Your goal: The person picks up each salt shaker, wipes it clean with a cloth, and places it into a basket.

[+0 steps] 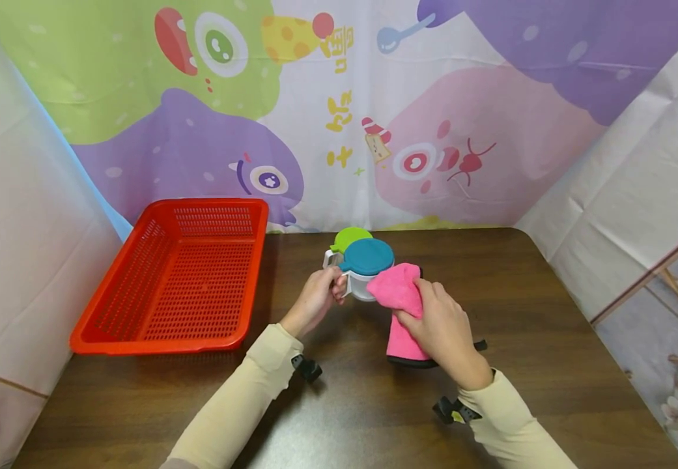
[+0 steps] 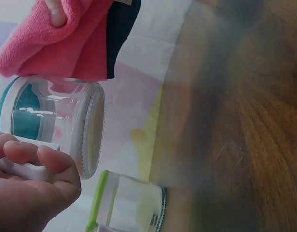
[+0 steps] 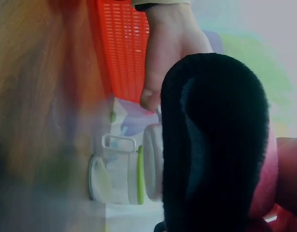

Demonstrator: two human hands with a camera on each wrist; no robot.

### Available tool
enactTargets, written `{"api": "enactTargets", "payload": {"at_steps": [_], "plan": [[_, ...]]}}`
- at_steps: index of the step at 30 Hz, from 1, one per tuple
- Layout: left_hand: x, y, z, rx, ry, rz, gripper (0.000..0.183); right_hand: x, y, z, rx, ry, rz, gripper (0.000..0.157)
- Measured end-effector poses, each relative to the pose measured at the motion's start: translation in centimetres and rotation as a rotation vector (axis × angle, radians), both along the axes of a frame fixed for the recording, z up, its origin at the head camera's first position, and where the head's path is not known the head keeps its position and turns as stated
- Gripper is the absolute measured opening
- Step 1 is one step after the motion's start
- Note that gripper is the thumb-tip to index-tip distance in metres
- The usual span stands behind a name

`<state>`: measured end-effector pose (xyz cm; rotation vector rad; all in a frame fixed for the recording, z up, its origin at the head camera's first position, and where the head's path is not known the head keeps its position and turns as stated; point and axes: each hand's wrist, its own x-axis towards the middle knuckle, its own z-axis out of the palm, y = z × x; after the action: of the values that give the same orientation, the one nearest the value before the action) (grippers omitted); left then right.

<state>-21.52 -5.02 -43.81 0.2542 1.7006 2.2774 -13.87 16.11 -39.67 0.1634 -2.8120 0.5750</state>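
My left hand [image 1: 317, 296] grips the white handle of a clear glass jar [image 2: 66, 111] with a teal lid [image 1: 369, 257]. The jar is raised off the table, its base higher than that of the jar behind. In my right hand [image 1: 444, 326] is a fluffy pink cloth [image 1: 400, 293] with a black edge, one end of it against the jar's side by the lid. The cloth's black underside [image 3: 216, 145] fills much of the right wrist view and hides part of the jar. Just behind stands a similar jar [image 2: 131, 203] with a green lid [image 1: 350, 238].
A red perforated plastic basket [image 1: 251, 280] sits on the left of the brown wooden table [image 1: 538, 312]. Behind the table hangs a cartoon-print curtain [image 1: 339, 195], with pale cloth walls at both sides.
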Motion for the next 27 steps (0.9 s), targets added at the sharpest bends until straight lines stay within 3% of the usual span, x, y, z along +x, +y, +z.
{"api": "enactTargets", "payload": {"at_steps": [13, 27], "plan": [[0.1, 0.4, -0.1, -0.01, -0.008, 0.035, 0.029, 0.3, -1.4, -0.1, -0.033, 0.091, -0.024, 0.062], [0.3, 0.5, 0.0, -0.009, 0.003, 0.037, 0.028, 0.4, -2.9, -0.9, 0.046, 0.149, -0.011, 0.056]]}}
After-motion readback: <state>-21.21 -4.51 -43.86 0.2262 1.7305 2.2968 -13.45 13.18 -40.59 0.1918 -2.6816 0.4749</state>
